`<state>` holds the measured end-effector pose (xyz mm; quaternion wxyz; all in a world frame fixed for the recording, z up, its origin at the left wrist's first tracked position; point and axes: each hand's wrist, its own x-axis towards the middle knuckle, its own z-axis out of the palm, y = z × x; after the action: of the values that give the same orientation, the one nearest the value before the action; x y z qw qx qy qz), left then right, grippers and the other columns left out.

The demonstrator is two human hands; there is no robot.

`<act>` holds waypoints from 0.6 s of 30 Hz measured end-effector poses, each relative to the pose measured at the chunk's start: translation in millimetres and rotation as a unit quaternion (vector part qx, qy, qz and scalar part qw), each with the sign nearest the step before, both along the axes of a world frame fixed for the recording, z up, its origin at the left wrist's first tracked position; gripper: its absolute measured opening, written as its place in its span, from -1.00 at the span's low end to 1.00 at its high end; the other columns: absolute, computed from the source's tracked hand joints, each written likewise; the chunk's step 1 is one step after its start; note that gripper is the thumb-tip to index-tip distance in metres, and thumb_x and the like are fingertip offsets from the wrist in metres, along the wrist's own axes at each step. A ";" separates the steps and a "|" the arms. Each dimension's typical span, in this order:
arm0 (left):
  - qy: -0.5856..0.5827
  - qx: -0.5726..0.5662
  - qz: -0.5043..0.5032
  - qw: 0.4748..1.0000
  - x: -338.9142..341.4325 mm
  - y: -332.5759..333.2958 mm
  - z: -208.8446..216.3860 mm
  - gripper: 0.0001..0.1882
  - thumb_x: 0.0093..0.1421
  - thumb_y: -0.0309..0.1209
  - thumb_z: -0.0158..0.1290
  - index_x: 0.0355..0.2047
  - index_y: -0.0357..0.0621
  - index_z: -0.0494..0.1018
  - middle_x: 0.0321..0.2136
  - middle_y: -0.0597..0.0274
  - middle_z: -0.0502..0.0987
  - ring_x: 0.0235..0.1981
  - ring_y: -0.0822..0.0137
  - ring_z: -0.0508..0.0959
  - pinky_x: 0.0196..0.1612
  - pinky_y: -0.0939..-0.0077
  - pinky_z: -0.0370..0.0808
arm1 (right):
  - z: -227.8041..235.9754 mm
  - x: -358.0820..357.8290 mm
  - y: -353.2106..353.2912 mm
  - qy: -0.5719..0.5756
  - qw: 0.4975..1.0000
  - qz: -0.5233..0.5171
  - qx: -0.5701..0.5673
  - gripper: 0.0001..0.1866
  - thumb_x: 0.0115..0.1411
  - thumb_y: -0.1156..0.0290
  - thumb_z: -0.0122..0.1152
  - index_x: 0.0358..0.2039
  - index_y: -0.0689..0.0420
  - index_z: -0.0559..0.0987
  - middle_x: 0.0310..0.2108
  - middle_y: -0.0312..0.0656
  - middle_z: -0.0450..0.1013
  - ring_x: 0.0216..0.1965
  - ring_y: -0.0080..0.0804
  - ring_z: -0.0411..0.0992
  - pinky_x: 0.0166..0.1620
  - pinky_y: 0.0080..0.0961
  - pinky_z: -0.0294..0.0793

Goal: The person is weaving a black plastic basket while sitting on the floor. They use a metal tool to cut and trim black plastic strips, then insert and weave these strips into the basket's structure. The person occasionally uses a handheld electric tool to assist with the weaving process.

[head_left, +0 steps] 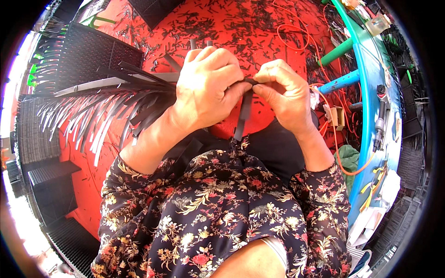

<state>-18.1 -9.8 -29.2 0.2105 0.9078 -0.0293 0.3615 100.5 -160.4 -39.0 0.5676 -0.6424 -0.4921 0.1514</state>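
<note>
In front of my chest, my left hand (208, 88) is closed around black flat strips (143, 99). Their loose ends fan out widely to the left, some catching light and looking grey. Close by on the right, my right hand (287, 95) pinches a short black strip end (250, 81) between thumb and fingertips, almost touching the left thumb. Below this meeting point hangs another black strip (244, 113). The part inside my left fist is hidden.
Black scraps (194, 25) litter the red floor (88, 194). Black woven panels (97, 53) stand at the left. On the right, a blue table (394, 111) carries a hand tool (380, 125), near an orange hose (343, 169) and a green cloth (347, 157).
</note>
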 end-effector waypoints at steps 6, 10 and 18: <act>0.069 -0.022 0.012 0.997 1.7 -2.7 3.8 -0.93 -0.11 -0.42 0.16 -0.55 -0.02 0.50 -0.51 0.36 0.44 -0.38 0.25 0.45 -0.29 0.33 0.30 | -3.1 -5.8 -2.0 0.151 0.988 -0.018 -0.002 -0.79 -0.05 0.63 0.31 -0.35 0.22 0.53 -0.41 -0.35 0.39 -0.43 -0.66 0.33 -0.36 -0.68 0.35; 0.069 -0.032 0.015 0.997 -0.9 -3.4 7.8 -0.92 -0.11 -0.43 0.16 -0.54 -0.02 0.51 -0.51 0.36 0.43 -0.37 0.25 0.45 -0.27 0.33 0.29 | -0.6 -10.1 -3.3 0.243 0.969 -0.046 -0.023 -0.77 -0.06 0.62 0.33 -0.35 0.21 0.53 -0.40 -0.39 0.37 -0.41 -0.69 0.32 -0.35 -0.70 0.34; 0.046 -0.054 -0.017 0.997 -1.2 -3.4 12.8 -0.85 -0.15 -0.52 0.20 -0.55 -0.14 0.43 -0.49 0.28 0.45 -0.44 0.20 0.45 -0.32 0.35 0.30 | -10.2 -11.7 -2.0 0.206 0.978 -0.007 0.046 -0.80 -0.07 0.63 0.33 -0.41 0.21 0.50 -0.40 -0.39 0.34 -0.43 -0.69 0.27 -0.35 -0.72 0.31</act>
<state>-19.3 -13.2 -16.4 0.2663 0.9102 -0.0157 0.3169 88.8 -162.4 -49.2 0.6866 -0.5743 -0.3667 0.2537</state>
